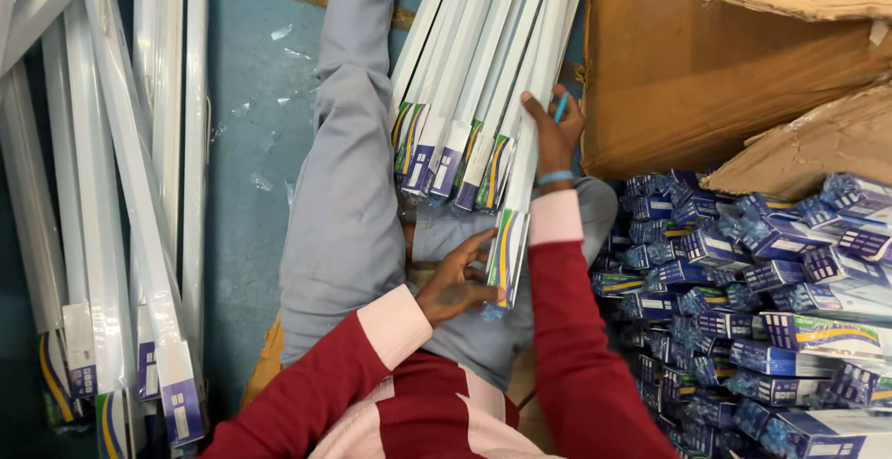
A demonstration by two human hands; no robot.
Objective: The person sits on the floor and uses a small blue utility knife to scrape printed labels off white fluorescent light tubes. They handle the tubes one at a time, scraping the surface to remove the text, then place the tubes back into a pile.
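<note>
My left hand (455, 281) grips the lower end of a long white tube box (508, 253) with a blue, yellow and green end label. My right hand (555, 129) is higher up on the same box, fingers curled round its edge, with a blue pen held between the fingers and a blue band at the wrist. The box lies over my lap, beside a bundle of similar long white boxes (465, 69) that rests across my grey trousers (348, 190). My sleeves are dark red with pink cuffs.
More long white tube boxes (121, 199) lie on the blue floor (255, 97) at the left. A heap of small blue plastic-wrapped cartons (753, 301) fills the right side. Brown cardboard boxes (706, 78) stand at the upper right.
</note>
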